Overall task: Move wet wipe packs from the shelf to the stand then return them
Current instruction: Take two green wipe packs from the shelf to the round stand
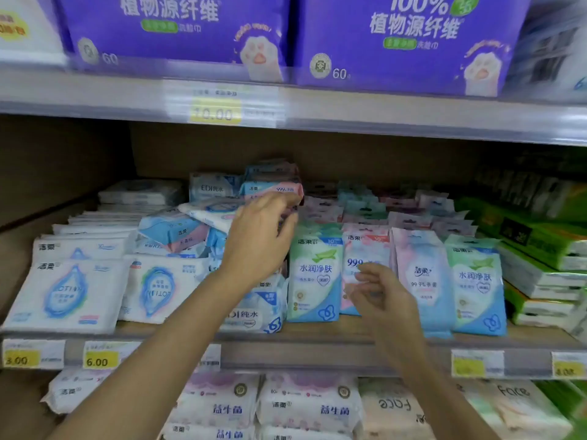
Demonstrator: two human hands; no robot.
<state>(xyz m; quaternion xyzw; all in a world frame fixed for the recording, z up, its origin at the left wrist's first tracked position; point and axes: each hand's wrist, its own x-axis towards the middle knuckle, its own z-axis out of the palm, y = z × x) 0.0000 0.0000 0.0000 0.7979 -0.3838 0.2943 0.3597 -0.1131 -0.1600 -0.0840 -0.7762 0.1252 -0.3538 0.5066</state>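
Small wet wipe packs stand in rows on the middle shelf (333,339): a green-and-blue pack (313,274), a pink "99.9" pack (365,252), another pink pack (422,274) and a green pack (476,281). A stack of pink-and-blue packs (271,185) lies further back. My left hand (259,236) reaches up to that stack, fingers loosely curled at its front edge; whether they grip it is unclear. My right hand (379,290) hovers in front of the pink "99.9" pack with fingers slightly bent, holding nothing.
Large white tissue packs (68,293) fill the shelf's left side; green tissue bundles (540,246) sit at the right. Purple packs (178,30) stand on the shelf above. More packs (308,404) lie on the shelf below. Yellow price tags (101,360) line the edges.
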